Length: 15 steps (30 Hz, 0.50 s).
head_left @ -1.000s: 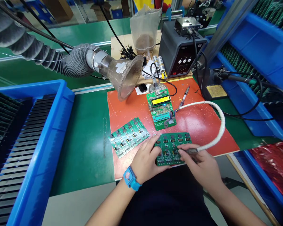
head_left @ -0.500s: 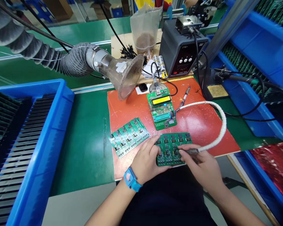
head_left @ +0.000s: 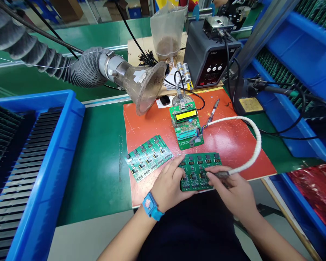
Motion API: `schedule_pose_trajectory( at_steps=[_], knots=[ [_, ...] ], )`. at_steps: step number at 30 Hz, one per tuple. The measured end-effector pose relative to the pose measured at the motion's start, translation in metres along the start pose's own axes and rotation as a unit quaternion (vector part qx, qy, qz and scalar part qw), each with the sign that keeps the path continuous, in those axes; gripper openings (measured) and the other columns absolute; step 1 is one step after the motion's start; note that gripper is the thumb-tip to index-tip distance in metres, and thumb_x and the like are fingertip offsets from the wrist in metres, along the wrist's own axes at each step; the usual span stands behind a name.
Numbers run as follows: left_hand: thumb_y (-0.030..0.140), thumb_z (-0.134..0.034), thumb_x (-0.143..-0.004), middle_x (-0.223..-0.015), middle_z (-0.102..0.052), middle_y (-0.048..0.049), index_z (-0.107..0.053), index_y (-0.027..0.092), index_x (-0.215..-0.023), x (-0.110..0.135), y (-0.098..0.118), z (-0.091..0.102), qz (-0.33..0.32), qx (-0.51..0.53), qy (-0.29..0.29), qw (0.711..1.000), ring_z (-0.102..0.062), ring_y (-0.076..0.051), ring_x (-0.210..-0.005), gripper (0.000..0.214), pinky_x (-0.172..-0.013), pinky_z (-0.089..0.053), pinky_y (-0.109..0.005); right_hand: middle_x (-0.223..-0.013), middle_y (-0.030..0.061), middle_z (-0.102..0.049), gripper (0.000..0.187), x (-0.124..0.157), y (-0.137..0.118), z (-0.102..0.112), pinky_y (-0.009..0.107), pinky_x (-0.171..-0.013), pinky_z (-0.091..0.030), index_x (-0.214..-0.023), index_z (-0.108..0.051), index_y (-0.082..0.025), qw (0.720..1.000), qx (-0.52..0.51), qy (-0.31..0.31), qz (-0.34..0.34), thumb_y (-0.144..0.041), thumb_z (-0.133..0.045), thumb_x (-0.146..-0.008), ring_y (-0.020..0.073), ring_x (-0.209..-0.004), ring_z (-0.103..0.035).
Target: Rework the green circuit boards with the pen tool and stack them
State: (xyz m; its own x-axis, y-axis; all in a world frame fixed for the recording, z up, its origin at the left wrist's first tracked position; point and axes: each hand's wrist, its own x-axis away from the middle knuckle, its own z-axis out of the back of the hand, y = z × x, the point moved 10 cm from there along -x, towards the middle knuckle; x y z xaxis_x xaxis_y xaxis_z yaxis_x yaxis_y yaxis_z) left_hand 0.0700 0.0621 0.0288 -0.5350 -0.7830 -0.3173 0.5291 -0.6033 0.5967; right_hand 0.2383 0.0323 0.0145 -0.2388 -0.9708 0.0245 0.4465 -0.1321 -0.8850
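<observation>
A green circuit board panel (head_left: 197, 177) with several two-digit displays lies at the front edge of the orange mat (head_left: 149, 121). My left hand (head_left: 170, 183), a blue watch on its wrist, grips the panel's left end. My right hand (head_left: 235, 188) is closed around a dark probe (head_left: 222, 174) at the end of a white sleeved cable (head_left: 256, 145). The probe's tip is hidden by my fingers, over the panel's right half. That cable runs to a green programmer board (head_left: 187, 127) with a lit yellow screen. More circuit board panels (head_left: 149, 157) lie overlapped on the left.
A fume extraction funnel (head_left: 148, 87) hangs over the mat's back left. Behind stands a soldering station (head_left: 212, 54). Blue bins (head_left: 70, 119) flank both sides. A pen (head_left: 213, 110) and a sponge holder (head_left: 250, 105) lie at the right.
</observation>
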Motion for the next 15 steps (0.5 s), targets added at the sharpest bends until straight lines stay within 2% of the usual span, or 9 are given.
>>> schedule_pose_trajectory(
  at_steps=[8, 15],
  knots=[
    [0.045, -0.083, -0.066, -0.135, -0.052, -0.0216, -0.045, 0.02, -0.097, 0.0002, 0.001, 0.0, -0.011, -0.005, 0.002, 1.0, -0.052, -0.034, -0.126, 0.055, -0.099, -0.05, -0.053, -0.091, 0.0056, -0.073, 0.015, -0.0001, -0.002, 0.0004, 0.028, -0.06, -0.057, -0.094, -0.065, -0.021, 1.0, -0.005, 0.007, 0.006, -0.034, -0.064, -0.088, 0.0163, -0.064, -0.068],
    [0.048, -0.081, -0.067, -0.136, -0.051, -0.0204, -0.046, 0.021, -0.097, -0.0005, -0.001, -0.0004, -0.001, 0.008, -0.008, 1.0, -0.05, -0.034, -0.128, 0.054, -0.1, -0.049, -0.054, -0.091, 0.005, -0.073, 0.015, 0.0013, -0.004, 0.0036, 0.03, -0.064, -0.058, -0.096, -0.067, -0.022, 1.0, -0.001, 0.004, 0.008, -0.033, -0.065, -0.087, 0.0175, -0.067, -0.069]
  ],
)
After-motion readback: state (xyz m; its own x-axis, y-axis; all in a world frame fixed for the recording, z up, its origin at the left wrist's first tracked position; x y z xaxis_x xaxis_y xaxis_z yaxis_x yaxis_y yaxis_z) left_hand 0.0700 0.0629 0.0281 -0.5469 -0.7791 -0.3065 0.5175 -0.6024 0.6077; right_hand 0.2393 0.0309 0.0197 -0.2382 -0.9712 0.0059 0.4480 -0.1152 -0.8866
